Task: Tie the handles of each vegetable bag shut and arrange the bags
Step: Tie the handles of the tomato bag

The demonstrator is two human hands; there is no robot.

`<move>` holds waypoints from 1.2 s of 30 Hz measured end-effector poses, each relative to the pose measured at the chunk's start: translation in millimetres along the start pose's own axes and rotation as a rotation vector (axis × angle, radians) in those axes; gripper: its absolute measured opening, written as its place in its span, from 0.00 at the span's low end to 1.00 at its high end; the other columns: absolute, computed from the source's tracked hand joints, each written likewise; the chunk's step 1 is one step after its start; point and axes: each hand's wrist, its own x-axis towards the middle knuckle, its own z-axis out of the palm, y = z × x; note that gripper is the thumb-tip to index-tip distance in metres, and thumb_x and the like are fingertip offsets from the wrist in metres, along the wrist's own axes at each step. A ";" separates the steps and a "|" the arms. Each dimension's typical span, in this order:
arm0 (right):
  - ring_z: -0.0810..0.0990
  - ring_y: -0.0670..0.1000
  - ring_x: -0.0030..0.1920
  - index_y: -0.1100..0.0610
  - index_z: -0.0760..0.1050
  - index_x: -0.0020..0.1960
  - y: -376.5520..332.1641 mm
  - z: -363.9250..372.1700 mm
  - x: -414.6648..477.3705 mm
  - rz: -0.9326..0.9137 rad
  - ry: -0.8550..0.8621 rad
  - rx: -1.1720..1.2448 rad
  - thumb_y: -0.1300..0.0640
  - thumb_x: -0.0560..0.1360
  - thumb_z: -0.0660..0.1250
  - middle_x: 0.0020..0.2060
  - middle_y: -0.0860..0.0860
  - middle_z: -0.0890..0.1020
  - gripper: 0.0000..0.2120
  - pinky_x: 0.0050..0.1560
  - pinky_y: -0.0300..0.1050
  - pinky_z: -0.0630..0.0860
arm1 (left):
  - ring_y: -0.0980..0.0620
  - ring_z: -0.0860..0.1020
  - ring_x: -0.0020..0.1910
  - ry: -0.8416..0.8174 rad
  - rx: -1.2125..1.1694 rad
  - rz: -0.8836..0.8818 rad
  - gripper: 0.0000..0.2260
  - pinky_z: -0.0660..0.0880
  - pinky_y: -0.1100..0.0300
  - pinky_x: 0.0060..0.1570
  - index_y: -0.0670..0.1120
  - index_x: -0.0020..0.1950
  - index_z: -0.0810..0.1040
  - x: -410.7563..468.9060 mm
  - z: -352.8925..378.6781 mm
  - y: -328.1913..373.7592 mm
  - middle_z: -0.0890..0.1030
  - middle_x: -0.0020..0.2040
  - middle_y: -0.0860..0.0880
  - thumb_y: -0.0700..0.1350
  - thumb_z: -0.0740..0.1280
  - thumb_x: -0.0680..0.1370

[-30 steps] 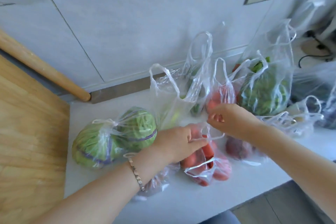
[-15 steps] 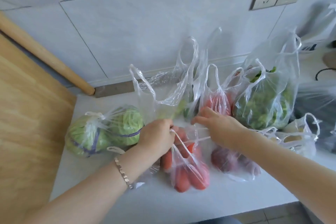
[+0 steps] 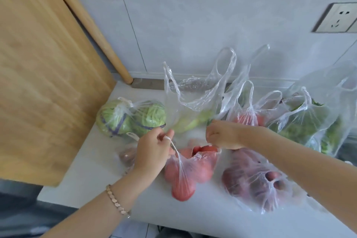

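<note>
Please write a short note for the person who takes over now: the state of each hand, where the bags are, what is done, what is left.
Left hand: grip shut on one handle of the tomato bag.
Right hand: grip shut on its other handle; handles pulled apart, no knot yet.
Done: cabbage bag, tied, lies at the left by the board.
Left: knot the tomato bag; then the open bags at the wall, such as the empty-looking bag and the greens bag. The purple bag at the front looks open too. Then arrange all.
</note>
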 end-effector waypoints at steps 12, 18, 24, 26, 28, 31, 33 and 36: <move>0.76 0.46 0.24 0.65 0.76 0.42 -19.6 20.0 -12.3 -0.033 -0.050 1.123 0.78 0.71 0.49 0.27 0.52 0.75 0.19 0.29 0.38 0.77 | 0.45 0.77 0.21 -0.280 -0.060 -0.143 0.15 0.74 0.55 0.30 0.41 0.34 0.66 11.2 -13.6 -2.0 0.76 0.21 0.44 0.46 0.65 0.76; 0.81 0.41 0.35 0.66 0.76 0.56 -13.9 43.9 -14.6 -0.027 -0.195 1.247 0.70 0.72 0.66 0.41 0.53 0.82 0.13 0.35 0.32 0.77 | 0.56 0.78 0.24 -0.459 -0.182 -0.083 0.04 0.72 0.64 0.30 0.45 0.42 0.81 8.8 -1.9 -10.5 0.84 0.38 0.51 0.42 0.67 0.75; 0.79 0.40 0.42 0.58 0.76 0.60 -6.9 48.9 -6.6 -0.082 -0.173 1.223 0.65 0.72 0.67 0.51 0.52 0.81 0.16 0.41 0.31 0.74 | 0.51 0.77 0.48 -0.842 -0.127 0.029 0.36 0.76 0.54 0.51 0.59 0.66 0.67 16.1 22.6 -46.9 0.82 0.51 0.57 0.31 0.72 0.66; 0.76 0.45 0.47 0.58 0.77 0.59 -7.3 50.5 -2.8 -0.092 -0.196 1.172 0.59 0.69 0.71 0.53 0.54 0.81 0.19 0.44 0.33 0.72 | 0.57 0.78 0.52 -0.810 -0.121 0.025 0.39 0.74 0.56 0.57 0.60 0.68 0.64 20.2 26.9 -48.0 0.80 0.51 0.58 0.32 0.73 0.65; 0.72 0.50 0.49 0.57 0.78 0.55 -8.0 53.0 0.8 -0.081 -0.217 1.170 0.56 0.64 0.72 0.50 0.53 0.81 0.19 0.47 0.37 0.70 | 0.60 0.78 0.50 -0.793 -0.100 0.053 0.38 0.74 0.59 0.59 0.56 0.69 0.65 21.1 30.7 -46.0 0.80 0.49 0.57 0.32 0.74 0.66; 0.69 0.53 0.46 0.53 0.81 0.45 -10.6 57.0 5.5 -0.086 -0.210 1.159 0.57 0.63 0.73 0.40 0.52 0.79 0.10 0.47 0.41 0.69 | 0.60 0.77 0.55 -0.774 -0.129 0.154 0.32 0.74 0.63 0.56 0.59 0.61 0.69 18.9 34.5 -44.9 0.78 0.58 0.52 0.34 0.75 0.65; 0.71 0.52 0.44 0.54 0.80 0.44 -12.0 57.6 7.9 -0.080 -0.209 1.075 0.58 0.63 0.73 0.41 0.54 0.77 0.10 0.46 0.40 0.71 | 0.59 0.76 0.53 -0.746 -0.105 0.243 0.24 0.73 0.67 0.52 0.57 0.53 0.72 20.5 37.2 -44.8 0.75 0.58 0.49 0.44 0.75 0.61; 0.75 0.48 0.39 0.51 0.79 0.38 -10.8 50.4 9.8 -0.004 -0.187 0.857 0.61 0.67 0.71 0.39 0.52 0.79 0.06 0.41 0.35 0.73 | 0.54 0.76 0.45 -0.807 -0.018 0.217 0.14 0.75 0.59 0.47 0.48 0.44 0.77 23.0 37.7 -33.7 0.78 0.47 0.46 0.48 0.74 0.61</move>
